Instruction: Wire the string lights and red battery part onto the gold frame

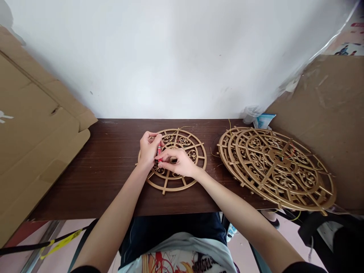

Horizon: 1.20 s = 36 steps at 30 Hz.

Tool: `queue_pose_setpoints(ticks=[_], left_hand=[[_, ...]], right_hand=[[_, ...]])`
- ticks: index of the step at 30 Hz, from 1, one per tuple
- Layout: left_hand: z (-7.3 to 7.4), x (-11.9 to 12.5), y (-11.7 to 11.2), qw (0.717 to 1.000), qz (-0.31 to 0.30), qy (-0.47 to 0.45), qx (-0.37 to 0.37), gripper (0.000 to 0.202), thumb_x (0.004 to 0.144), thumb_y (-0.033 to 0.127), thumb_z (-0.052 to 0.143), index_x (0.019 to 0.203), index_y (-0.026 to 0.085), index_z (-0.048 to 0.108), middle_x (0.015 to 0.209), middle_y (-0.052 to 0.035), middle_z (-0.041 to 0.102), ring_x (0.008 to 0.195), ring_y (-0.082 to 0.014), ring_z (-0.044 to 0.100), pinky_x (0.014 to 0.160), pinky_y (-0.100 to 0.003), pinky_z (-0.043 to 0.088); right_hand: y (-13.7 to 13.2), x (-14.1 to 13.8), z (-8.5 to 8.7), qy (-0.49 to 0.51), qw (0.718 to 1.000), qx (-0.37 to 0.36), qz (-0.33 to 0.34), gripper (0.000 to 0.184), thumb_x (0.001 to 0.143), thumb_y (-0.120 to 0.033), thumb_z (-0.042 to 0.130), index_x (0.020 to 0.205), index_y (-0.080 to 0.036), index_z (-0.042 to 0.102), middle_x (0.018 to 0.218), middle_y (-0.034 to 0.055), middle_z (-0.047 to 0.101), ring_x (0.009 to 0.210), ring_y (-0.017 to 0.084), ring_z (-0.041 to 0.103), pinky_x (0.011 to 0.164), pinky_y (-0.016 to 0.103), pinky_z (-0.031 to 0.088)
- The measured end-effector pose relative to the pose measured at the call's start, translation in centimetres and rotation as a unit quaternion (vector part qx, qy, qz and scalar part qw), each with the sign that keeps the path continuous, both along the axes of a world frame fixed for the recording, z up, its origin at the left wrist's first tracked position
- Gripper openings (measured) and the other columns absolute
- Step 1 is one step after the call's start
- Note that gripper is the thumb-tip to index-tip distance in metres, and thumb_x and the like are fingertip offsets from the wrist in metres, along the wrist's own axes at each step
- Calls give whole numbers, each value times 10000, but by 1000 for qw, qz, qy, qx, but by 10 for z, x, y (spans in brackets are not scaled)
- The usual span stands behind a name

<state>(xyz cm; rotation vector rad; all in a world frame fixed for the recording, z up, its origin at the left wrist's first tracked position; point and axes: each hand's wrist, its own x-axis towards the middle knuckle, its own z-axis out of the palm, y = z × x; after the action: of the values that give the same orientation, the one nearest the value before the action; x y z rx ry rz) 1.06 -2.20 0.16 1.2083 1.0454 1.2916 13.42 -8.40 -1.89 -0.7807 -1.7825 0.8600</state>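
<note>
A round gold openwork disc [186, 146] lies flat on the dark wooden table [113, 170]. Both hands rest over its left half. My left hand [148, 149] is closed, its fingers curled round a small red cylinder [159, 151]. My right hand [178, 161] pinches the same red piece from the other side, thumb and forefinger together. Thin yellow wires run from the disc's top edge.
A stack of larger gold openwork discs [277, 167] lies at the table's right, overhanging the front edge. Flattened cardboard [34, 132] leans at left, and more cardboard [332, 113] at right. A clear cup and a blue-white packet [263, 120] sit by the white wall.
</note>
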Motion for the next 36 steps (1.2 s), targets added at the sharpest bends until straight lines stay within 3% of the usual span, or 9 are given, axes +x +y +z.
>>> queue_pose_setpoints(ticks=[9, 21, 30, 34, 36], left_hand=[[-1, -1, 1, 1000, -7, 8, -17, 194, 723, 270, 684, 792, 187, 523, 535, 43, 583, 443, -91, 514, 442, -188, 387], [-1, -3, 3, 998, -9, 42, -47, 176, 761, 270, 670, 814, 193, 520, 520, 43, 579, 476, -109, 548, 472, -193, 412], [-3, -6, 6, 996, -29, 69, -45, 180, 805, 296, 647, 821, 197, 498, 517, 50, 574, 479, -110, 550, 483, -200, 411], [4, -5, 9, 996, -24, 82, -34, 179, 810, 302, 636, 805, 200, 489, 510, 51, 561, 475, -113, 547, 485, -206, 408], [8, -3, 12, 994, -50, 95, -28, 173, 816, 319, 625, 810, 203, 497, 515, 47, 562, 480, -124, 560, 488, -216, 417]], right_hand=[[-1, 1, 2, -21, 1000, -2, -13, 160, 843, -231, 680, 988, -163, 679, 704, -14, 667, 657, 109, 618, 677, 227, 506], [-1, 0, 2, -43, 995, -89, -13, 194, 858, -259, 662, 1035, -184, 681, 767, 4, 687, 703, 123, 642, 681, 220, 508], [-1, 1, 2, -106, 993, -26, -36, 234, 863, -202, 634, 1094, -197, 671, 790, 18, 690, 721, 142, 639, 711, 245, 501], [-4, -2, 7, -74, 994, -57, -49, 229, 857, -192, 629, 1083, -203, 666, 793, 11, 684, 681, 127, 633, 680, 235, 516], [-9, -4, 9, -46, 993, -79, -76, 230, 853, -196, 631, 1080, -213, 663, 812, 10, 689, 692, 126, 640, 694, 240, 533]])
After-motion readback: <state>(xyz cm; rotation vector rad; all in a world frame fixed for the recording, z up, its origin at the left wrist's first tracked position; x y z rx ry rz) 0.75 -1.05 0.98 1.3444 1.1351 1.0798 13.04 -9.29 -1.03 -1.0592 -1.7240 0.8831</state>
